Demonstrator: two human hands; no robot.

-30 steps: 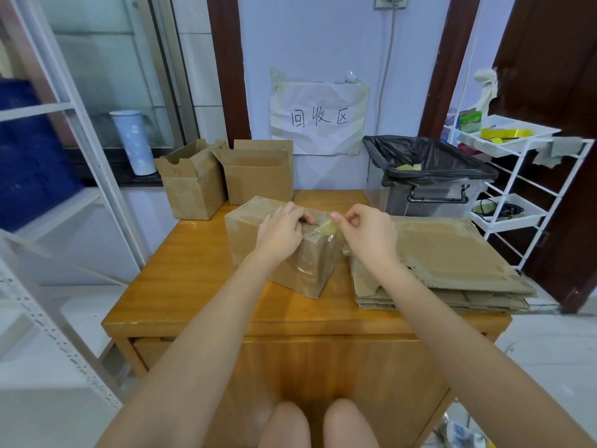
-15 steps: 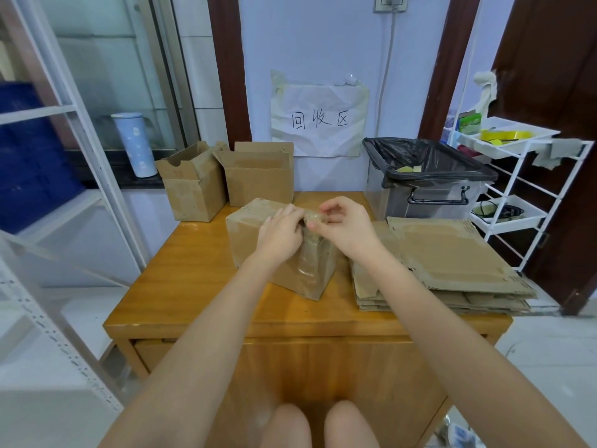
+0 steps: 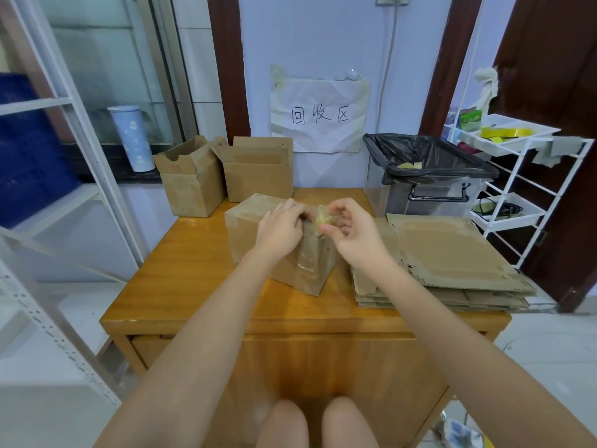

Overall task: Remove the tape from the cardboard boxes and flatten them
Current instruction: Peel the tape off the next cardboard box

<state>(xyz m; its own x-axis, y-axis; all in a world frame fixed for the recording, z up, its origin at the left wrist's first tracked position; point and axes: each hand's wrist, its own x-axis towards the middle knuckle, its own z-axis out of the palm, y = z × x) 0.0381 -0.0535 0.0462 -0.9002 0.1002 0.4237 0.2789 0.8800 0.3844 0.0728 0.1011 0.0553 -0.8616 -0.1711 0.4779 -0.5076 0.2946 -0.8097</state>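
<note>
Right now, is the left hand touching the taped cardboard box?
Touching. The head view shows the left hand resting on top of the taped cardboard box, its fingers curled at the tape edge, no gap visible.

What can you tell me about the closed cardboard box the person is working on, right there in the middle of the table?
The closed box is plain brown cardboard, scuffed, with glossy clear tape running down its near corner. It sits upright on the wooden table, turned corner-on to the camera, left of the stack of flattened cardboard. The left hand rests on its top, fingers curled at the edge. The right hand pinches a crumpled yellowish piece of tape just above its top.
</note>
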